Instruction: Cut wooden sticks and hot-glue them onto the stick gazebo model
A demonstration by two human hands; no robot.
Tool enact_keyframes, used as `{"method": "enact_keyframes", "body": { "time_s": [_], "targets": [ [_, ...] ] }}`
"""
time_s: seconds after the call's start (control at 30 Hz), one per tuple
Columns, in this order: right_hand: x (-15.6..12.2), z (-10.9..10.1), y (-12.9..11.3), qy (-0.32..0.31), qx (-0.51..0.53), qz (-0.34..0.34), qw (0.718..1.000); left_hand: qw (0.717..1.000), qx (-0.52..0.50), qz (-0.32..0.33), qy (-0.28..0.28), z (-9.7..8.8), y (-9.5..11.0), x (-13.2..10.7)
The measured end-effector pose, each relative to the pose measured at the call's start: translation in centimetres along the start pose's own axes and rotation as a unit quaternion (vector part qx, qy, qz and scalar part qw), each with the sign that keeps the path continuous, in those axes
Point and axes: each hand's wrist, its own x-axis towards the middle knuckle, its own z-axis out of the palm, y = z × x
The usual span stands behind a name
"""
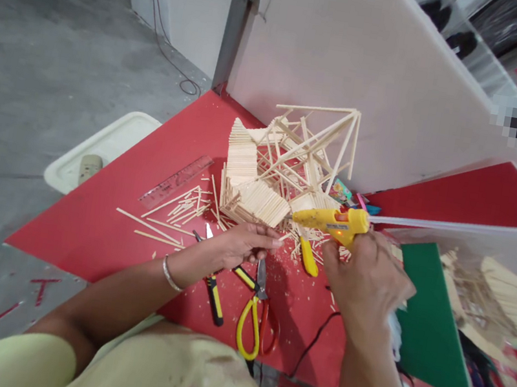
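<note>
My right hand (365,279) is wrapped round a yellow hot glue gun (330,220), its nozzle pointing left at the near edge of a model built of thin wooden sticks (267,203). A clear glue stick (469,227) sticks out of the gun's back. Just in front of the model, my left hand (248,244) pinches a short wooden stick (285,237), mostly hidden by the fingers. The model has slatted panels and an open frame of crossed sticks rising behind them.
Loose sticks (188,205) and a clear ruler (177,179) lie left on the red table (102,214). Yellow-handled scissors (248,326), a black-and-yellow cutter (216,301) and a yellow-handled tool (308,257) lie near my hands. A green board (436,326) is at right, before a white partition (334,55).
</note>
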Motion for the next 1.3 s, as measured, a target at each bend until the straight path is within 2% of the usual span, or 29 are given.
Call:
{"method": "enact_keyframes", "body": {
  "time_s": [0.27,0.43,0.67,0.9,1.3],
  "targets": [
    [0.0,0.5,0.2,0.011,-0.002,0.004,1.0,1.0,-0.011,-0.007,-0.001,0.1,0.2,-0.2],
    [0.4,0.1,0.2,0.024,-0.019,-0.011,0.999,1.0,-0.02,-0.003,0.003,0.2,0.3,-0.3],
    [0.7,-0.4,0.5,-0.005,-0.007,-0.029,1.0,0.999,-0.049,0.019,-0.011,0.3,0.4,-0.2],
    [0.9,-0.7,0.3,0.011,-0.033,-0.038,0.999,0.997,-0.044,0.051,-0.023,0.7,1.0,-0.5],
    [0.9,-1.4,0.5,0.057,-0.052,-0.064,0.995,0.998,-0.024,0.063,0.0,1.2,1.5,-0.7]
  ]
}}
